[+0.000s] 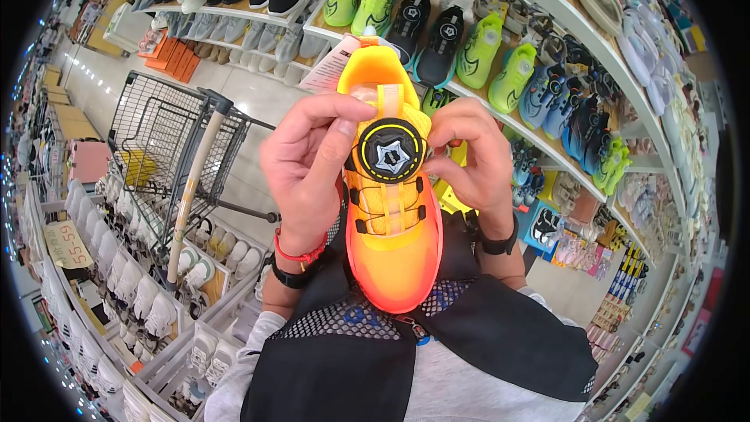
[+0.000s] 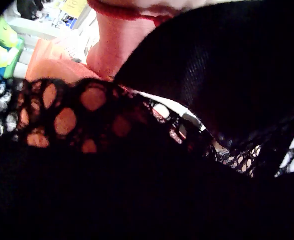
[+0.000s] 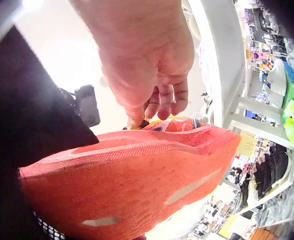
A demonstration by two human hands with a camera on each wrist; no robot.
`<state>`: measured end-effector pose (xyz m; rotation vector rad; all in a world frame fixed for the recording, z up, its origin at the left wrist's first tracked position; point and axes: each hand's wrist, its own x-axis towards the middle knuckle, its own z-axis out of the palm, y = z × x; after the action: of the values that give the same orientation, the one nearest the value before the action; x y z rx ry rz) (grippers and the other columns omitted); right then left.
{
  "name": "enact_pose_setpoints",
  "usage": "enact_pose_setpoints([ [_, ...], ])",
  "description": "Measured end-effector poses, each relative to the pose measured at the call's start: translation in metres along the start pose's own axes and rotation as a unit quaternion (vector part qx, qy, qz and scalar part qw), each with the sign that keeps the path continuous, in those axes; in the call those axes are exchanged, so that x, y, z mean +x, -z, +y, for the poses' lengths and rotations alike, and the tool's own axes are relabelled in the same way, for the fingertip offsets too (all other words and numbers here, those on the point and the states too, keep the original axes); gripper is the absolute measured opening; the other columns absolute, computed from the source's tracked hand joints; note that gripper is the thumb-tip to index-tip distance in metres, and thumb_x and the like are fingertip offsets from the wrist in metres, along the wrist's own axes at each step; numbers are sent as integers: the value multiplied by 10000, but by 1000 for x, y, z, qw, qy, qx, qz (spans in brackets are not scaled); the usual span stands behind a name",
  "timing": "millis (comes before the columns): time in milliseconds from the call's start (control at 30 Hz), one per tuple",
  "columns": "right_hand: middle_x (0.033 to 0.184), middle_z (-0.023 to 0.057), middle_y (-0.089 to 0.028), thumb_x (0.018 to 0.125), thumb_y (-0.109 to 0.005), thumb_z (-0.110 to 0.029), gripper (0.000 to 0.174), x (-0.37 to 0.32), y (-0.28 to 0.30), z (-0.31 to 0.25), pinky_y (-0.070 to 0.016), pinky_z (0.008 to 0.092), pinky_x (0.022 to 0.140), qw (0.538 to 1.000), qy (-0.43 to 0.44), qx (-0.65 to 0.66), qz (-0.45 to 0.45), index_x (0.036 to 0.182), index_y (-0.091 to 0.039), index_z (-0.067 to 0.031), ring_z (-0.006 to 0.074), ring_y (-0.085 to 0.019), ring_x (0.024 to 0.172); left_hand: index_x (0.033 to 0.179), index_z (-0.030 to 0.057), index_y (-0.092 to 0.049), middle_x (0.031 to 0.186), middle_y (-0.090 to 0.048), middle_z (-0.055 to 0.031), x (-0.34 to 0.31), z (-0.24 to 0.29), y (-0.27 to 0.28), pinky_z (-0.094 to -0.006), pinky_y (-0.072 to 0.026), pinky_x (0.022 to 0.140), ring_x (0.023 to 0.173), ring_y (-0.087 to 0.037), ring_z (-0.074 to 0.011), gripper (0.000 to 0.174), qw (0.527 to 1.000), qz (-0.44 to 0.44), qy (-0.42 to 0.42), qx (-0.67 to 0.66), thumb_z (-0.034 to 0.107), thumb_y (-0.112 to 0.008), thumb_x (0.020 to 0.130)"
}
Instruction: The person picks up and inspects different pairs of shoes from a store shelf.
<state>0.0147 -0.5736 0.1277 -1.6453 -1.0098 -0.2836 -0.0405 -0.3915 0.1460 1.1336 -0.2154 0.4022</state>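
Observation:
An orange and yellow sneaker [image 1: 394, 254] is held in front of the chest, its toe toward the body and its collar away. On its tongue sits a round black dial [image 1: 391, 151] with a silver star, above black laces. My left hand [image 1: 305, 164] grips the tongue's left side with thumb and index finger near the dial. On the other side my right hand [image 1: 476, 156] has thumb and curled fingers pinching at the dial's right edge. In the right wrist view the sneaker's coral sole [image 3: 132, 185] lies below that hand. Black mesh cloth [image 2: 62, 115] covers most of the left wrist view.
A shopping cart [image 1: 168, 141] stands to the left. Shelves of green and black sneakers [image 1: 445, 47] run along the front and right. White shoes [image 1: 141, 289] line a low rack at the left. A paper tag [image 1: 332, 66] hangs beside the sneaker's collar.

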Motion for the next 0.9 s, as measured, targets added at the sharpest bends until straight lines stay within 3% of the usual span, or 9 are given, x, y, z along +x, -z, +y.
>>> enact_pose_setpoints([
  [100,929,92,-584,716,-740,-55,294,-3,-1,3,-458,270,620,998,-19,53,6,960,-581,-15,182,-550,780,1025,-65,-543,991,-606,-100,-1,-3,2,-220,-471,793,900,-589,-108,138,1000,-25,1,-4,-38,-464,915],
  [167,962,101,-587,742,-716,-96,290,-3,-6,5,-453,311,746,987,-28,126,98,984,-585,-6,211,-556,842,1013,-50,-514,1002,-577,-86,-2,-7,4,-206,-451,782,915,-561,-92,115,998,-63,5,-3,-50,-458,913],
  [267,991,119,-596,754,-696,-119,316,5,-9,-1,-426,336,829,980,-58,162,99,1023,-585,4,238,-559,888,1009,-45,-510,999,-576,-93,-2,-7,2,-222,-447,783,933,-551,-95,122,997,-77,6,13,-58,-462,898],
  [300,1013,131,-603,746,-697,-83,360,3,-2,9,-431,330,817,990,-21,135,30,1066,-571,24,231,-561,909,1009,-45,-510,999,-576,-93,-2,-6,1,-222,-447,783,933,-551,-95,122,997,-78,6,13,-58,-462,898],
  [400,1015,131,-608,767,-671,-25,330,2,0,5,-430,314,819,975,-59,211,27,1072,-563,39,199,-560,920,987,-34,-526,1017,-582,-119,-2,1,0,-242,-443,797,932,-562,-127,163,997,-69,6,23,-99,-497,840],
  [467,1019,127,-610,783,-649,6,301,1,-2,-1,-429,301,816,965,-79,246,40,1068,-563,45,184,-558,923,964,-27,-544,1022,-589,-140,3,5,5,-261,-439,828,952,-583,-176,230,970,-161,-64,169,-141,-544,764],
  [500,1023,124,-612,799,-626,37,273,1,-2,-3,-429,288,813,953,-99,280,53,1064,-563,52,168,-555,927,929,-26,-570,1043,-611,-167,1,6,5,-279,-453,839,973,-604,-223,244,973,-139,-48,176,-151,-592,720],
  [733,1046,127,-607,830,-577,73,243,1,-4,-2,-431,271,813,938,-103,328,48,1072,-556,55,152,-555,945,889,-26,-598,1038,-648,-170,9,19,10,-323,-505,790,916,-642,-265,208,922,-149,-119,337,-106,-660,708],
  [900,1082,133,-583,834,-569,86,250,3,-10,-5,-436,289,886,931,-99,345,65,1080,-539,65,165,-562,995,859,-19,-580,999,-651,-164,7,22,6,-321,-515,770,887,-649,-273,217,879,-146,-161,425,-102,-675,683],
])
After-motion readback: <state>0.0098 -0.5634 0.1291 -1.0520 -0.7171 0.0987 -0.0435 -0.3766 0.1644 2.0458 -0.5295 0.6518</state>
